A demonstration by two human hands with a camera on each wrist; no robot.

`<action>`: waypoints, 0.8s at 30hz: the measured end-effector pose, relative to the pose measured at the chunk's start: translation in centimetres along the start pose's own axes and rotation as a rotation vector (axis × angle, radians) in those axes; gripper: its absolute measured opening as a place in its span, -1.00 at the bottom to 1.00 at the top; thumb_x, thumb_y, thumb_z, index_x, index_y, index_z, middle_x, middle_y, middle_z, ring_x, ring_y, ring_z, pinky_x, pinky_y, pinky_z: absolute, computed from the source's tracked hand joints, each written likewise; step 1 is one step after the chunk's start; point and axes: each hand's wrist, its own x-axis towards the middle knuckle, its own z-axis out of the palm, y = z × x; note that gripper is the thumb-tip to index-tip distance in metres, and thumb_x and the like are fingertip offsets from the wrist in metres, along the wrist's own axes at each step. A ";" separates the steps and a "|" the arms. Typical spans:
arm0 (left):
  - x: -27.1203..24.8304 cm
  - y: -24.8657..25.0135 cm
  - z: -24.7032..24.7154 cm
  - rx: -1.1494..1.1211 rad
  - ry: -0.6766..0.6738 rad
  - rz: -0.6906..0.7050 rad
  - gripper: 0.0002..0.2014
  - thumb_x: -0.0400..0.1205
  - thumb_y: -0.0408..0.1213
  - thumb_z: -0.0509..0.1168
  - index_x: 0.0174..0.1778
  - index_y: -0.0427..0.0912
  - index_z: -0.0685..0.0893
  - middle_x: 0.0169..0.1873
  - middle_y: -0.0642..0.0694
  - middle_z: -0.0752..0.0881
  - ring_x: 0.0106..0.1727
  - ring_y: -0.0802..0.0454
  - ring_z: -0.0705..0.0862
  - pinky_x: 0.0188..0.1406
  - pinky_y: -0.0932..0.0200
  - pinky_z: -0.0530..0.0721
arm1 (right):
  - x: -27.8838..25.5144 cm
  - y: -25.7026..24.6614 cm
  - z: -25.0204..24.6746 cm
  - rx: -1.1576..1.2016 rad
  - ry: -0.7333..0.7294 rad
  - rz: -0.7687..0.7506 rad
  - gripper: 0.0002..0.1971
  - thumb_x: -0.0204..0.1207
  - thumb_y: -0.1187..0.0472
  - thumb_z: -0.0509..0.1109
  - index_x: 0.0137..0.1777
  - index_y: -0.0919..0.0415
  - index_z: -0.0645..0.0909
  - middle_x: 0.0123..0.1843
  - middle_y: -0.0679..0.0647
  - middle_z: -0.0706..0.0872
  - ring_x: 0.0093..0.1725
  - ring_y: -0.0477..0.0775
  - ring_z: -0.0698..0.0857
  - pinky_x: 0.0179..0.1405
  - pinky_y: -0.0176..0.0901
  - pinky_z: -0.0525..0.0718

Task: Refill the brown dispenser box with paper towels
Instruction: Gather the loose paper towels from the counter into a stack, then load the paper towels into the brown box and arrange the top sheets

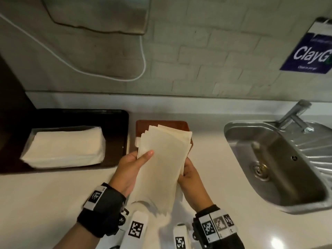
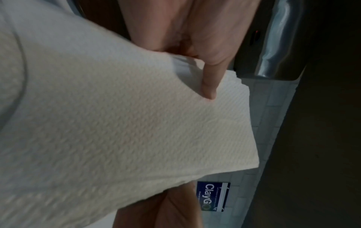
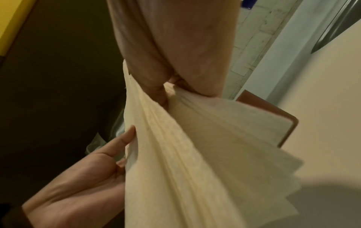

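Hands hold one sheaf of paper towels (image 1: 163, 159) between them: left hand (image 1: 130, 169) grips its left edge, thumb on top; right hand (image 1: 191, 180) pinches its right edge. Its long axis points away from the person, the far ends fanned over the brown dispenser box (image 1: 161, 125), directly ahead on the counter (image 1: 206, 150). Neither hand is clearly nearer.

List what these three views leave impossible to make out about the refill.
- Inside of the brown dispenser box: head view, covered by the fanned paper towels.
- Right hand grip: head view, fingers behind the towels.
- Left hand fingers: left wrist view, under the towels.
- Poster: head view, cut by the right edge.
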 end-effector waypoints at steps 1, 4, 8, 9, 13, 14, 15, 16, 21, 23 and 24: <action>0.4 -0.1 1.0 -0.005 0.017 0.019 -0.75 0.52 -0.29 0.33 0.09 -0.23 0.70 -0.05 -0.20 0.81 -0.01 -0.09 0.78 0.00 0.04 0.73 | 0.6 -0.2 -1.0 -0.009 -0.025 -0.006 -0.70 0.50 0.24 0.40 0.15 -0.14 0.58 0.08 -0.13 0.76 0.08 -0.17 0.73 -0.02 -0.26 0.75; 1.3 0.0 3.5 -0.033 0.066 0.090 -0.79 0.50 -0.33 0.33 0.03 -0.23 0.72 -0.09 -0.18 0.82 -0.05 -0.07 0.78 0.00 0.05 0.75 | 2.4 -0.9 -3.3 -0.015 -0.117 -0.040 -0.75 0.48 0.16 0.42 0.10 -0.17 0.61 0.27 0.10 0.66 0.09 -0.09 0.73 0.02 -0.15 0.77; 3.0 1.3 5.8 0.023 0.166 0.190 -0.92 0.49 -0.34 0.38 -0.15 -0.20 0.75 -0.08 -0.26 0.79 -0.02 -0.19 0.74 0.10 -0.08 0.68 | 4.3 -3.4 -5.2 0.039 -0.140 -0.053 -0.77 0.52 0.04 0.28 0.15 -0.10 0.61 0.20 0.05 0.73 0.07 -0.12 0.75 -0.04 -0.21 0.71; 3.6 2.0 6.2 0.029 0.186 0.214 -0.94 0.49 -0.34 0.38 -0.17 -0.21 0.75 -0.08 -0.27 0.78 -0.02 -0.21 0.72 0.14 -0.13 0.66 | 4.9 -4.5 -5.6 0.090 -0.141 -0.052 -0.72 0.54 -0.03 0.21 0.18 -0.05 0.61 0.15 0.01 0.77 0.08 -0.09 0.75 -0.02 -0.21 0.70; 6.3 6.1 7.4 0.012 0.162 0.391 -0.83 0.50 -0.47 0.35 -0.03 -0.18 0.66 -0.09 -0.19 0.77 -0.06 -0.10 0.74 -0.01 0.00 0.72 | 8.8 -8.1 -6.1 0.136 -0.099 -0.103 -0.64 0.51 0.07 0.36 0.25 0.19 0.52 0.13 0.07 0.76 0.11 0.02 0.74 0.01 -0.14 0.73; 7.1 7.1 7.5 -0.003 0.151 0.437 -0.75 0.50 -0.52 0.33 0.04 -0.19 0.59 -0.11 -0.14 0.76 -0.10 -0.03 0.76 -0.10 0.09 0.75 | 10.1 -8.7 -5.9 0.102 -0.059 -0.129 -0.66 0.50 0.23 0.40 0.25 0.25 0.49 0.14 0.12 0.74 0.10 0.06 0.74 0.06 -0.11 0.73; 7.8 7.9 7.6 -0.005 0.149 0.470 -0.67 0.49 -0.57 0.32 0.12 -0.21 0.52 -0.12 -0.11 0.75 -0.12 0.03 0.76 -0.14 0.14 0.76 | 11.3 -9.0 -5.6 0.078 -0.022 -0.152 -0.68 0.49 0.36 0.39 0.23 0.29 0.48 0.13 0.16 0.72 0.09 0.09 0.73 0.09 -0.07 0.72; 8.5 8.4 7.5 0.009 0.151 0.485 -0.60 0.48 -0.59 0.32 0.20 -0.24 0.45 -0.09 -0.11 0.74 -0.10 0.03 0.75 -0.10 0.13 0.76 | 12.4 -9.1 -5.3 0.061 0.014 -0.163 -0.71 0.49 0.43 0.36 0.20 0.29 0.48 0.12 0.19 0.71 0.07 0.11 0.72 0.10 -0.03 0.71; 12.1 6.3 4.5 0.286 0.184 0.446 -0.62 0.46 -0.37 0.37 0.20 -0.24 0.55 0.12 -0.25 0.69 0.19 -0.17 0.65 0.32 -0.11 0.57 | 15.6 -5.3 -3.1 -0.040 0.104 -0.090 -0.73 0.48 0.44 0.32 0.15 0.22 0.50 0.13 0.23 0.70 0.14 0.23 0.69 0.19 0.18 0.65; 13.2 4.8 3.4 0.394 0.171 0.414 -0.65 0.49 -0.33 0.34 0.19 -0.25 0.56 0.17 -0.30 0.67 0.23 -0.17 0.63 0.33 0.01 0.55 | 16.3 -2.8 -2.4 -0.063 0.115 -0.027 -0.72 0.48 0.44 0.31 0.15 0.18 0.50 0.13 0.21 0.70 0.15 0.24 0.68 0.16 0.16 0.67; 13.7 4.1 2.9 0.451 0.162 0.401 -0.68 0.54 -0.38 0.32 0.22 -0.29 0.54 0.20 -0.31 0.65 0.25 -0.14 0.61 0.27 0.15 0.54 | 16.3 -1.8 -2.1 -0.095 0.120 0.001 -0.72 0.48 0.43 0.32 0.14 0.15 0.49 0.10 0.17 0.71 0.14 0.22 0.69 0.11 0.08 0.68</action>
